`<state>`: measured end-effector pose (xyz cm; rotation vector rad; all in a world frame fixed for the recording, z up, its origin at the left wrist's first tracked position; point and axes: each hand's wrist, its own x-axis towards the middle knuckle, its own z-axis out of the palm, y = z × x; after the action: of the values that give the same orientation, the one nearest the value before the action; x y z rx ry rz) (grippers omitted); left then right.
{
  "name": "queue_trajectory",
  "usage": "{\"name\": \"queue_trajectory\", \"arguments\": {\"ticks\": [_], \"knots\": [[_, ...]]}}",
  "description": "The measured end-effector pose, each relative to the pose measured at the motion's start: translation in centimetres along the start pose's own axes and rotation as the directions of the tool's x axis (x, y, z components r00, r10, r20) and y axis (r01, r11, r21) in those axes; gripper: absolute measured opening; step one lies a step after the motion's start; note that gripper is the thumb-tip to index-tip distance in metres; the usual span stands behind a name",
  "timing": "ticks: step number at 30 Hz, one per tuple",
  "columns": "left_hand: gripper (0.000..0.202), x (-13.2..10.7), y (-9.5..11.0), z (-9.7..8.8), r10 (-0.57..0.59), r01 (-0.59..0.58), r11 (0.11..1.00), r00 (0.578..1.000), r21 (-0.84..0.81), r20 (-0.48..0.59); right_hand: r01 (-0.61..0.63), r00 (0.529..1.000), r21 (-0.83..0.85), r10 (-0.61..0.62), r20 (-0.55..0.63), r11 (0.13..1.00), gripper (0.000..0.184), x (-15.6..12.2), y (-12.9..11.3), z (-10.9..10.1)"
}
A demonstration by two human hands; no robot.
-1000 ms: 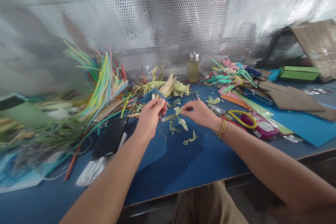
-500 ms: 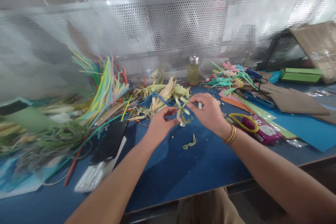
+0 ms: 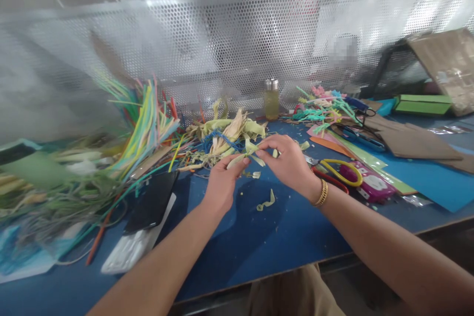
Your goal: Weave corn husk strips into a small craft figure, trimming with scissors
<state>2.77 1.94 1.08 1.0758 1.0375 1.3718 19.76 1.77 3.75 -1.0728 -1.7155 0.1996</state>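
Between my hands is a pale green flower of corn-husk strips (image 3: 252, 148), its narrow petals spread outward. My left hand (image 3: 224, 177) pinches a petal on the left side between thumb and fingers. From the right, my right hand (image 3: 287, 158) grips the flower near its middle with thumb and fingertips. Below them a curled green husk scrap (image 3: 267, 201) lies on the blue table (image 3: 255, 242). Just behind sits a heap of dried husks (image 3: 233, 131) with blue string. Scissors with a yellow and a red handle (image 3: 340, 173) rest beside my right wrist.
Left lie a black phone (image 3: 151, 202), coloured stems (image 3: 148, 118) and tangled fibre (image 3: 70, 197). A glass jar (image 3: 271, 101) stands at the back before a perforated metal screen (image 3: 237, 49). Right are a magenta case (image 3: 372, 182), coloured paper (image 3: 425, 177) and cardboard (image 3: 411, 138).
The flower has turned; its petals now lie more sideways. My left hand has shifted from beneath it onto a left petal, and my right hand has moved slightly left.
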Motion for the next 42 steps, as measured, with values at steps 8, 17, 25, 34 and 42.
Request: {"name": "queue_trajectory", "arguments": {"ticks": [8, 17, 25, 34, 42], "knots": [[0.032, -0.4, 0.6, 0.3, -0.02, 0.02, 1.0, 1.0, -0.003, -0.006, -0.326, 0.945, 0.371, 0.311, 0.104, 0.869, 0.024, 1.5, 1.5, -1.2], [0.025, -0.7, 0.9, 0.5, 0.01, -0.009, 1.0, 1.0, -0.021, 0.029, -0.217, 0.931, 0.201, 0.141, 0.336, 0.955, 0.017, 0.9, 0.6, -0.8], [0.018, -0.8, 0.8, 0.6, 0.068, -0.069, 0.996, 0.998, 0.053, 0.019, -0.231, 0.927, 0.155, 0.17, 0.334, 0.96, 0.013, 0.7, 0.5, -0.5], [0.019, -0.9, 0.5, 0.7, 0.116, -0.116, 0.986, 0.993, 0.123, 0.012, -0.189, 0.933, 0.083, 0.152, 0.325, 0.979, 0.012, 0.5, 0.6, -0.4], [0.015, -0.9, 0.7, 0.5, 0.156, -0.162, 0.964, 0.987, 0.209, 0.049, -0.166, 0.935, 0.055, 0.139, 0.327, 0.985, 0.013, 0.4, 0.6, -0.4]]}}
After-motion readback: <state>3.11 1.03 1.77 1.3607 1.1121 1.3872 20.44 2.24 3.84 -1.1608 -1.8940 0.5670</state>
